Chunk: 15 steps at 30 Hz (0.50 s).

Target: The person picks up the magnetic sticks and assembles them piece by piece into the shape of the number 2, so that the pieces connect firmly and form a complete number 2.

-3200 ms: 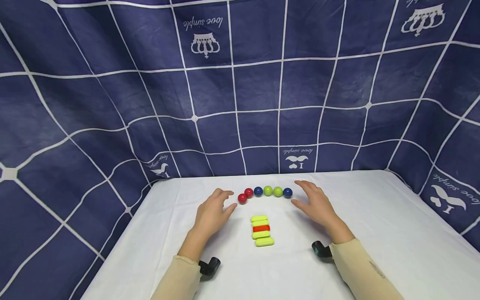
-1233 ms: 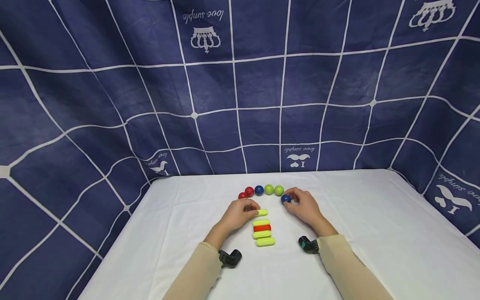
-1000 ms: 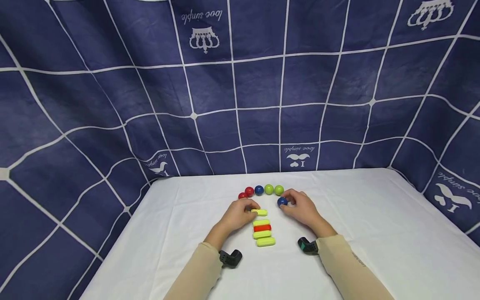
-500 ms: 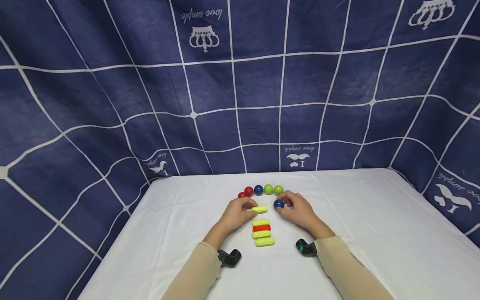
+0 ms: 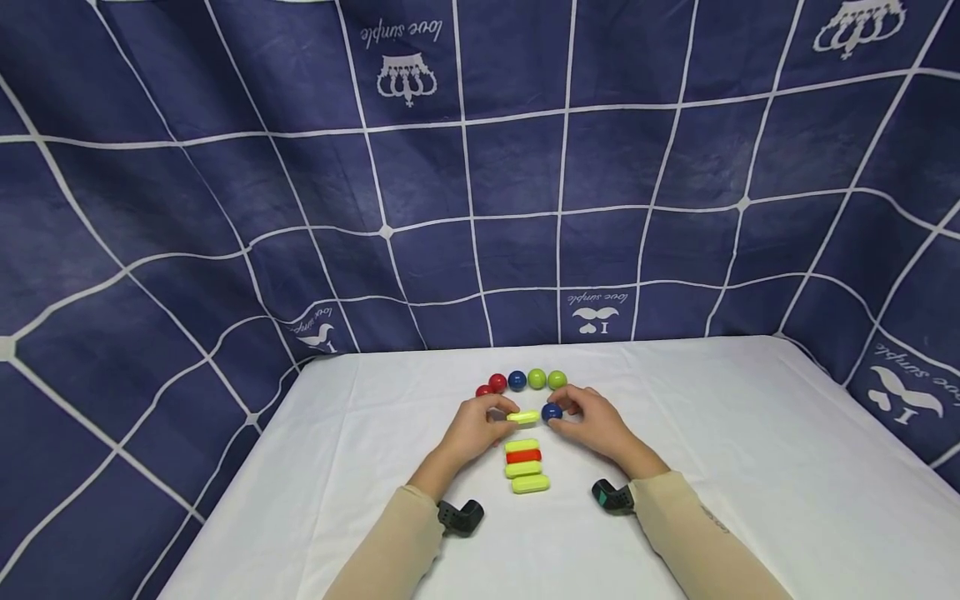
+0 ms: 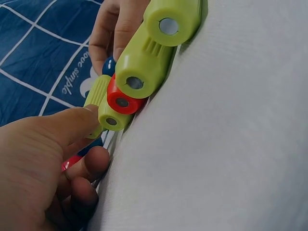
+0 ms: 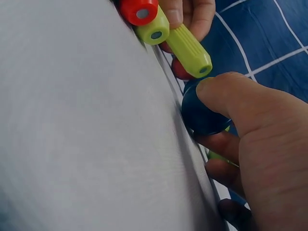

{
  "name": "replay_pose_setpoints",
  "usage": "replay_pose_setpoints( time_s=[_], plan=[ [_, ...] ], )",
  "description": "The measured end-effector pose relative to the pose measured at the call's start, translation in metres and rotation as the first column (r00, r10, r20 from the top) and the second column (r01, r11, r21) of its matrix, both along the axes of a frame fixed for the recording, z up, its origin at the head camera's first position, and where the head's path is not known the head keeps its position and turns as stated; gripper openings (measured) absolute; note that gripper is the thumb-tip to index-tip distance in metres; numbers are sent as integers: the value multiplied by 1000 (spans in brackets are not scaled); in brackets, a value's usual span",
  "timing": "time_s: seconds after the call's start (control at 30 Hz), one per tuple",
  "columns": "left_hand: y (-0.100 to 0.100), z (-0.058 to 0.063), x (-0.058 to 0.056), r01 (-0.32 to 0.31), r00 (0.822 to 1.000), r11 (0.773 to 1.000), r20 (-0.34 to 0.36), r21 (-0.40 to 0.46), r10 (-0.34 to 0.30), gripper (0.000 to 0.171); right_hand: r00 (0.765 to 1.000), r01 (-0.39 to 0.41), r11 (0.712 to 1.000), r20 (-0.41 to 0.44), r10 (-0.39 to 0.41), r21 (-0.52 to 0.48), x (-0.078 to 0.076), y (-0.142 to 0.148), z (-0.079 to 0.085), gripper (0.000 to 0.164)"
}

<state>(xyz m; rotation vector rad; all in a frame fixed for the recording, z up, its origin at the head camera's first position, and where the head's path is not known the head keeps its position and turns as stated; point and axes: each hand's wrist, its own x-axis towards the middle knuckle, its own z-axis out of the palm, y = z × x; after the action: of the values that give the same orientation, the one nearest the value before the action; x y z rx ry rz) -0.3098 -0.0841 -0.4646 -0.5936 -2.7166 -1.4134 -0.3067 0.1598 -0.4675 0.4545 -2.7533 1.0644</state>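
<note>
In the head view my left hand (image 5: 471,432) pinches a yellow-green magnetic rod (image 5: 527,417) between thumb and fingers, its free end pointing right. My right hand (image 5: 597,422) holds a dark blue ball (image 5: 552,412) by thumb and fingertips, right at that end of the rod. The right wrist view shows the rod (image 7: 190,52) tilted up off the white cloth, its metal-tipped end close over the blue ball (image 7: 204,111). From the left wrist, the held rod (image 6: 97,90) shows beyond the thumb, and the ball (image 6: 109,66) is mostly hidden behind other rods.
Nearer the body lie several rods in a column, yellow-green (image 5: 531,484) with one red (image 5: 523,456). Behind the hands, red (image 5: 498,383), blue (image 5: 517,380) and green balls (image 5: 537,379) form an arc. A blue checked curtain (image 5: 517,258) backs the white-covered table (image 5: 360,433).
Both hands have come inward from beside the balls. The left took the farthest rod from the column; the right took the rightmost blue ball and brought it left and nearer, to the rod's end.
</note>
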Motion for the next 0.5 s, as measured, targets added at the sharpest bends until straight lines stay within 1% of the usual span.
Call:
replay_pose_setpoints(
  time_s=[0.17, 0.5],
  plan=[
    [1, 0, 0, 0, 1000, 1000, -12, -11, 0, 19, 1000, -18, 1000, 18, 18, 2, 0, -2, 0, 30],
    [1, 1, 1, -12, 1000, 999, -9, -33, 12, 20, 1000, -12, 1000, 21, 12, -4, -1, -3, -1, 30]
  ],
)
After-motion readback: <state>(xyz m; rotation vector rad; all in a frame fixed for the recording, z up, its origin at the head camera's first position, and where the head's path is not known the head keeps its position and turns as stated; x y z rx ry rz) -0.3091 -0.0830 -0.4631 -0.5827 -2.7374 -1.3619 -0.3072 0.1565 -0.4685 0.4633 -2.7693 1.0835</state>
